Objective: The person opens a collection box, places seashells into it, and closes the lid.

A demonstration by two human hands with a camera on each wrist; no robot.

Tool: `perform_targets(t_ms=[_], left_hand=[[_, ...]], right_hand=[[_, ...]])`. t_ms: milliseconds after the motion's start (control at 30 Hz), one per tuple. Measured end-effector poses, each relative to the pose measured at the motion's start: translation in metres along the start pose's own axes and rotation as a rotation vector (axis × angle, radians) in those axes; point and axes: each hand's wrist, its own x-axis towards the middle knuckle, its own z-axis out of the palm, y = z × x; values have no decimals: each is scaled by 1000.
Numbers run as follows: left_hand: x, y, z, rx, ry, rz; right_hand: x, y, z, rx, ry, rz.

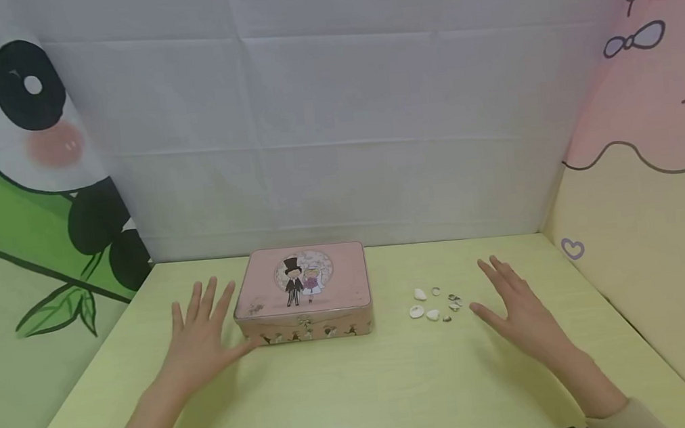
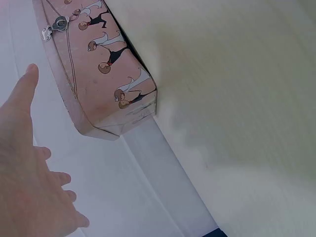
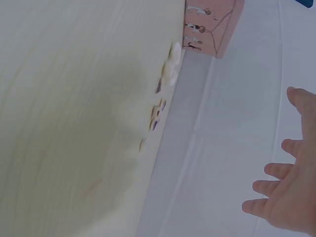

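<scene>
A pink tin box (image 1: 309, 292) with a bride and groom drawn on its lid sits closed on the table. Its front clasp (image 2: 60, 23) shows up close in the left wrist view. My left hand (image 1: 198, 345) hovers at the box's left side with fingers spread, the thumb overlapping the front left corner in the head view. To the right of the box lie several small white and silvery pieces, among them a round white disc (image 1: 416, 311) and a white shell-like piece (image 1: 433, 315). Beyond them my right hand (image 1: 526, 320) is held with its fingers spread, holding nothing.
The pale yellow-green table (image 1: 358, 396) ends at a hanging white cloth (image 1: 336, 140) behind the box. On the left stands a wall panel with a cartoon panda (image 1: 31, 85), on the right one with a pink cartoon animal (image 1: 655, 78).
</scene>
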Motion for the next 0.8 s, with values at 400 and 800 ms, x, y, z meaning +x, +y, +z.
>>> perform_targets(t_ms=[400,800], left_hand=[[25,11,-1,-11,101,151],[47,23,9,-89,185,370]], right_hand=[[22,-57,6,124,68,-50],[31,-104,41,316,151,-161]])
